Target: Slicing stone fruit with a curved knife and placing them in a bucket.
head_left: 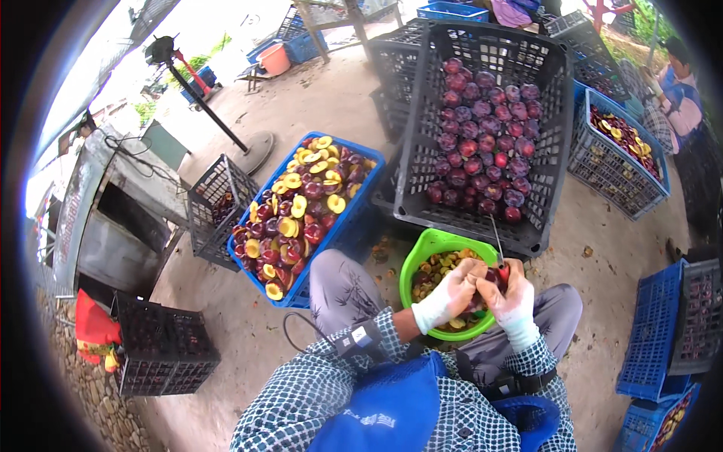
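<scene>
Both my hands wear pale, stained gloves and meet above a bright green basin [410, 260] between my knees. My right hand [518, 300] is closed round a knife [502, 270] with a red handle, its thin blade pointing away from me. My left hand [452, 292] is closed, fingertips at a dark red plum [493, 277] between the hands; fingers partly hide the plum. In the basin lie plum pits and bits of yellowish flesh [435, 270]. Just beyond it, a tilted black crate [553, 151] holds many whole plums [482, 139].
To the left, a blue crate [348, 143] is heaped with halved plums [290, 218]. Black crates [166, 343] stand farther left. On the right are a crate of cut plums [614, 169], stacked blue crates [649, 331] and a seated person [678, 98]. A pole stand [260, 151] stands at far left.
</scene>
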